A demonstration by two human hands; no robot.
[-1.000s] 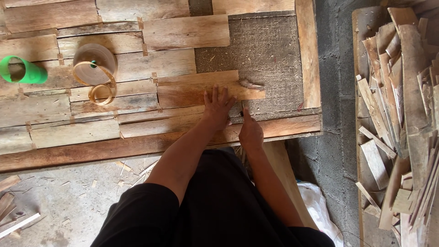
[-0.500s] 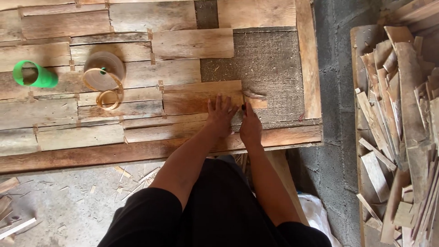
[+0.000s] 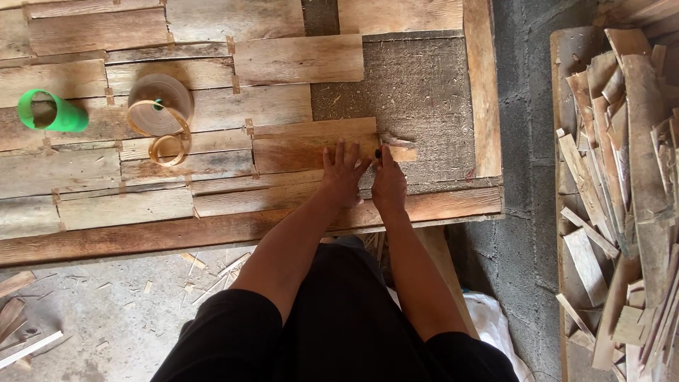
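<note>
- Left hand (image 3: 343,173): flat, fingers spread, pressing on the plank (image 3: 315,145); grips nothing.
- Right hand (image 3: 388,185): closed on a small dark tool (image 3: 379,153) at the plank's right end.
- Plank lies on the board (image 3: 424,85), beyond both hands.
- Tool mostly hidden; type unclear.

Dusty concrete floor (image 3: 92,318), block wall (image 3: 523,141)

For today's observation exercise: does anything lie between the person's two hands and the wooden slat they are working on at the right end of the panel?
Nothing visible does. The left hand lies flat on the wooden slat, fingers spread. The right hand touches the slat's right end, seemingly pinching a small dark tool there. The tape roll and green cup sit well off to the left.
</note>
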